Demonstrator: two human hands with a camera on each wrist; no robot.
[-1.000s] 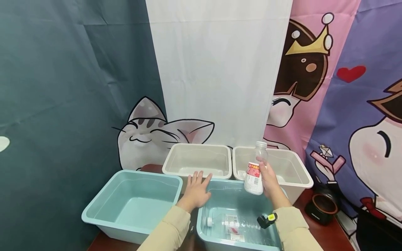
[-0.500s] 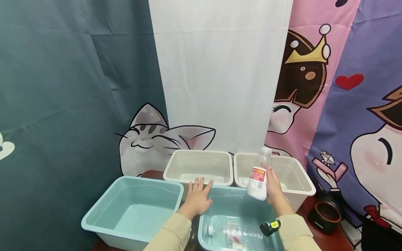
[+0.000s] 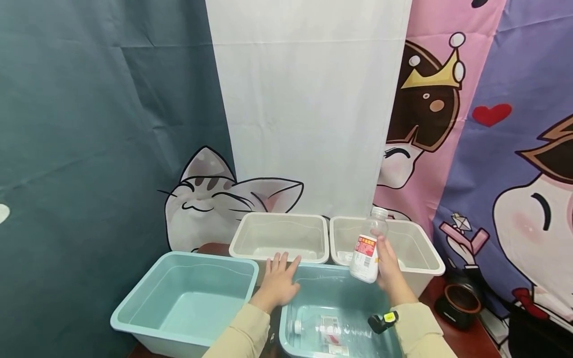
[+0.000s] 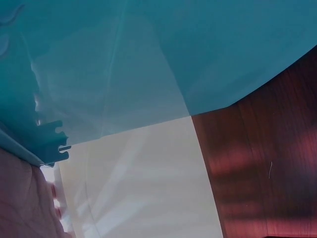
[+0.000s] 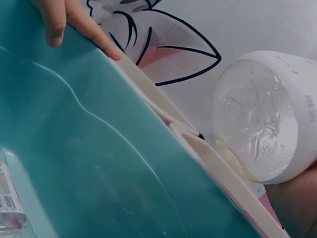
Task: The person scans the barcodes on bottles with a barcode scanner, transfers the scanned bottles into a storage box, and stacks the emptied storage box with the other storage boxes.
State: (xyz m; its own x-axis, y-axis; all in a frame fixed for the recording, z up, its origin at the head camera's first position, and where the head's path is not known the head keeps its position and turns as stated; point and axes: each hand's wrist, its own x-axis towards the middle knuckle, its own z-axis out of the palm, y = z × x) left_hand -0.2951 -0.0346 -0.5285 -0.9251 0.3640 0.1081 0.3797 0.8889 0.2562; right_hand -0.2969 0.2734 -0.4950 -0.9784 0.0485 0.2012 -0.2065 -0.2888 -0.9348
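While the fingers of our right hand [image 3: 388,268] are curling round one labelled bottle [image 3: 364,256] and grasping it, the fingers of our left hand [image 3: 277,284] are spreading out straight, resting on the rim of one blue tub [image 3: 318,286] and gripping nothing. We are holding that labelled bottle tilted, neck pointing away from us, above the tub's far edge; drops are showing on its base. Below the right fingers, inside the blue tub, at least one clear bottle [image 3: 330,326] is lying on its side; we cannot tell whether the second label [image 3: 338,350] beside it is marking another. We are counting four tubs in all: the second blue one [image 3: 197,298] is standing left of our left fingers, and two cream tubs [image 3: 279,231] are standing side by side, beyond both hands' fingers. One black container [image 3: 458,307] is resting right of our right fingers.
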